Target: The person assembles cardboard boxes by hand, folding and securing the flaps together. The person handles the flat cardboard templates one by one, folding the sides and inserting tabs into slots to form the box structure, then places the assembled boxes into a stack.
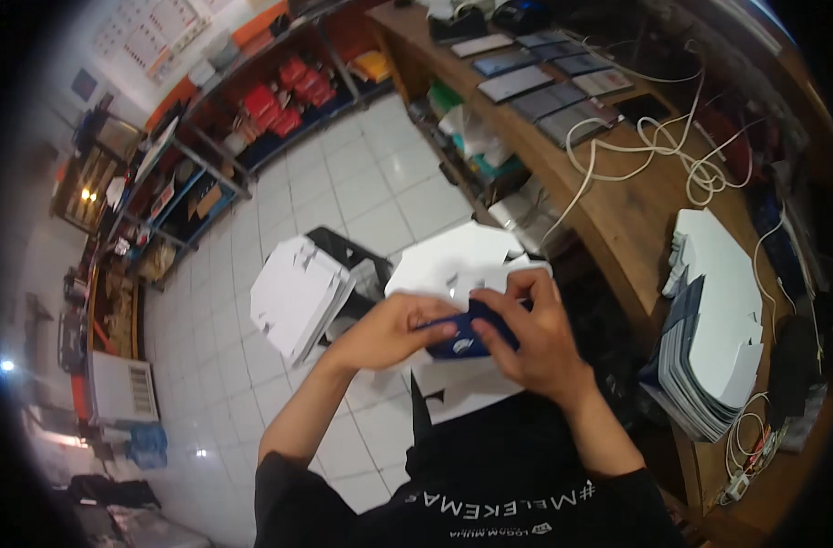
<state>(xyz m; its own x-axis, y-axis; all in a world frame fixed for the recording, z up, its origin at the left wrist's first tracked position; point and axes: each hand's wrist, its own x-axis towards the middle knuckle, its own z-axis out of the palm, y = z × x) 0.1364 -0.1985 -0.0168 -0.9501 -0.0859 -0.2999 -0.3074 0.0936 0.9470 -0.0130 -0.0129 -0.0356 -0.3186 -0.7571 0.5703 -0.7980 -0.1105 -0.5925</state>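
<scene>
The blue card piece [465, 345] is sitting just below and right of the centre of the frame, between the two hands; it is looking like thin folded card, so it is probably handling as light, fairly stiff along its folds and easily creased across its flat faces; its smooth surface may be proving a little slippery, so holding it by the edges and folded ends is seeming safest.

The left hand [389, 327] is pinching its left end, thumb lying over the near face; the right hand [537, 345] is closing narrowly on its right part, thumb and fingers gripping it and covering much of that end.

White cut sheets [448, 256] are lying just above and behind it; a white stack [297, 294] is resting at centre left; a taller sheet stack [722, 310] is standing on the worktop [617, 215] at the right.
</scene>
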